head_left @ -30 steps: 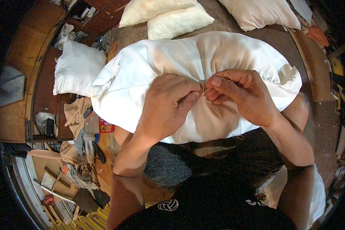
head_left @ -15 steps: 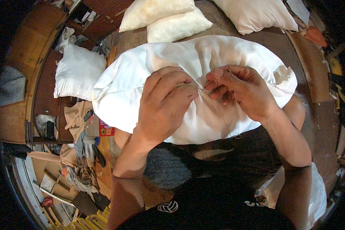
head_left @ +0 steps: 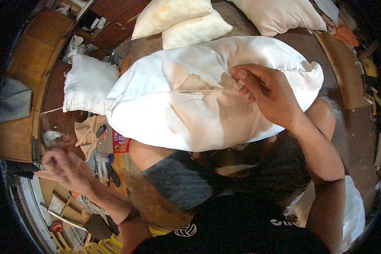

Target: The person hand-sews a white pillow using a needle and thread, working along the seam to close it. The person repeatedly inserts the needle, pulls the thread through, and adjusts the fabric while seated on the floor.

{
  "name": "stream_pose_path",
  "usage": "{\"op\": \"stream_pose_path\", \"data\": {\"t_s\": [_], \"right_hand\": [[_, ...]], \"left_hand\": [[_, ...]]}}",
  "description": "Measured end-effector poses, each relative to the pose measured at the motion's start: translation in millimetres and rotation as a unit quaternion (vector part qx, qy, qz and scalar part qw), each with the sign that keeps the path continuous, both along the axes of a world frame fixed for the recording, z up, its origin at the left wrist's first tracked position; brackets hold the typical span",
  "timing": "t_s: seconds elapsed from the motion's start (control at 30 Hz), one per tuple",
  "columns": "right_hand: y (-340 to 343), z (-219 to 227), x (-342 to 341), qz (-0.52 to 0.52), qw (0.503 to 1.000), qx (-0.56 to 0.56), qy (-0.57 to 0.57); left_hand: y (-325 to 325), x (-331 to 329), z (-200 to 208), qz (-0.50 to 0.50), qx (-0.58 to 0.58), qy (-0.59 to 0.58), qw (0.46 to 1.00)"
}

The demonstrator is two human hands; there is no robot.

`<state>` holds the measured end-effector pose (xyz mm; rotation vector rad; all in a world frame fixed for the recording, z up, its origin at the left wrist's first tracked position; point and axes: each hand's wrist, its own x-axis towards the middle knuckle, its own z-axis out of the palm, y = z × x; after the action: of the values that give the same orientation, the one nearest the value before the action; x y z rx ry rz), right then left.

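A large white satiny cushion [head_left: 156, 122] lies across my lap, its seam running lengthwise along the top. My right hand [head_left: 269, 91] is closed in a pinch on the cushion's fabric at the middle of the seam. From beside those fingers a pale thread [head_left: 199, 90] stretches left over the cushion and beyond its left end. My left hand [head_left: 69, 171] is out at the far left, off the cushion and lower than the thread. Motion smears its fingers, so what they hold, if anything, does not show.
Two stacked cream pillows [head_left: 194, 29] and another pillow [head_left: 279, 17] lie at the back. A smaller white pillow [head_left: 88, 82] stands at the left near wooden cabinets [head_left: 19, 127]. Cloth scraps [head_left: 88, 135] and clutter lie below it. A white bundle [head_left: 353, 216] sits lower right.
My left hand has swung from the seam far out to the left, and the thread is now drawn out straight. My right hand stays near the seam, now pinching the fabric.
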<state>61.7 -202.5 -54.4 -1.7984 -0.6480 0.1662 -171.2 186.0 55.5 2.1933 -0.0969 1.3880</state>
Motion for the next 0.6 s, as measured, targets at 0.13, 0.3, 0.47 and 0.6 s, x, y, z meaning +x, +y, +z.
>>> {"op": "stream_pose_path", "data": {"t_s": [0.13, 0.3, 0.47, 0.6], "right_hand": [[2, -11, 1, -0.014, 0.997, 0.069, -0.031], [2, -3, 0, -0.007, 0.999, 0.045, -0.024], [0, 0, -2, -0.005, 0.998, 0.053, -0.011], [-1, 2, 0, -0.008, 0.997, 0.05, -0.054]], "left_hand": [[71, -14, 30, -0.005, -0.153, -0.128, 0.98], [241, -77, 44, 0.176, -0.023, -0.145, 0.973], [269, -130, 77, -0.016, -0.242, -0.142, 0.96], [198, -97, 84, 0.155, -0.162, -0.228, 0.948]]}}
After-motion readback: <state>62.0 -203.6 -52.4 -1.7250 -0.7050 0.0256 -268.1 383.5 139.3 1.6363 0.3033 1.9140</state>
